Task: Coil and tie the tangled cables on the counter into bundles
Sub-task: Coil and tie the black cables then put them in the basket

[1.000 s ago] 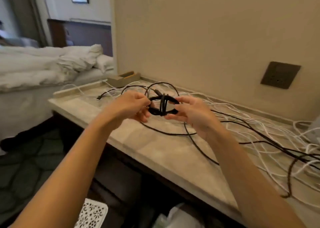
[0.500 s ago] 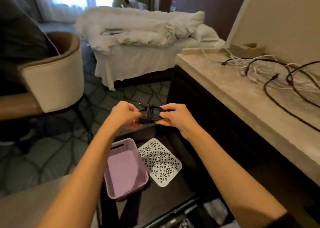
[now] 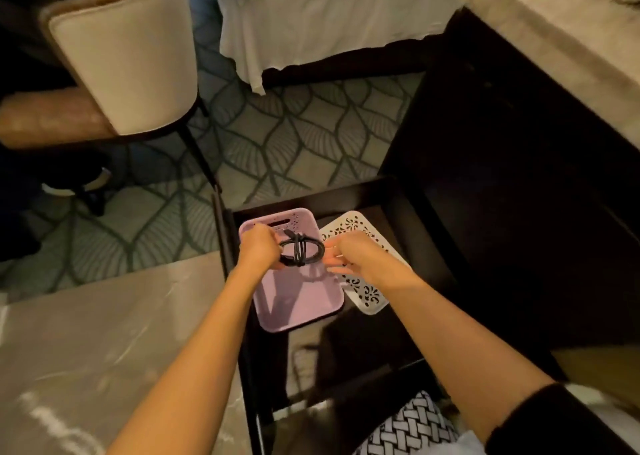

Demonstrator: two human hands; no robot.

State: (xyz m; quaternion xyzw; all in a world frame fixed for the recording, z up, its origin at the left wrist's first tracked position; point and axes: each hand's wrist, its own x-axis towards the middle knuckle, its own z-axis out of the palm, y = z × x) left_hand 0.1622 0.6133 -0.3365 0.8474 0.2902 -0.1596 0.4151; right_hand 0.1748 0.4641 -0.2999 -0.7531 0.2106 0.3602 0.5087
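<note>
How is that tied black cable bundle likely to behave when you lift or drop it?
The black cable bundle probably holds its oval shape, since a wrap cinches its middle. It seems light: the left hand grips it by one end. Flat coil, so unlikely to roll.

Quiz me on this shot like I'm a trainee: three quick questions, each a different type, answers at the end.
1. True or false: the black cable bundle is tied round its middle.
2. Which hand grips the bundle?
3. What lies right of the purple basket in the drawer? A) white perforated lid B) mug C) scissors
Key: 1 true. 2 the left hand; the right hand is open beside it. 3 A.
</note>
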